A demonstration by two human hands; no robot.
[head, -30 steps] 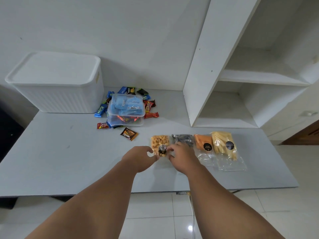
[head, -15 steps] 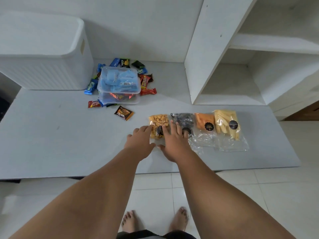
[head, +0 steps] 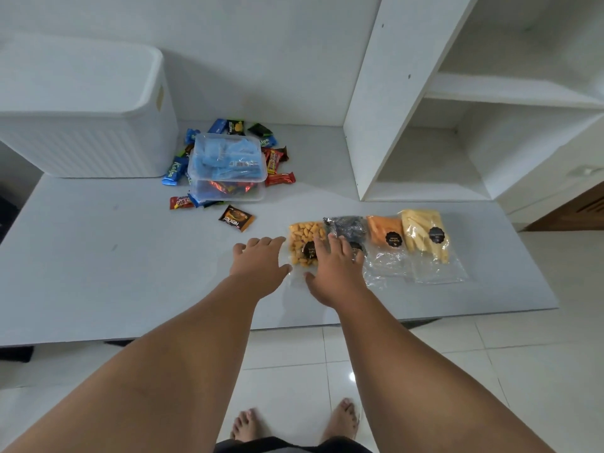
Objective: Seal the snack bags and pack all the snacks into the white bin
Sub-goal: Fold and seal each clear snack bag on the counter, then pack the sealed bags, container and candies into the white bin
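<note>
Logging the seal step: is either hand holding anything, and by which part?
Nothing is gripped. The right hand lies flat, fingers straight, on the clear plastic bag of orange-yellow snack pieces; the left hand lies flat beside it.

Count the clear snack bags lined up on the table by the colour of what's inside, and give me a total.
golden nugget bag: 1
black snack bag: 1
orange snack bag: 1
pale yellow stick bag: 1
Total: 4 bags

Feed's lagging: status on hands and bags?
Left hand open beside yellow bag; right hand open on it. Nothing packed. Bin lid on.
</note>
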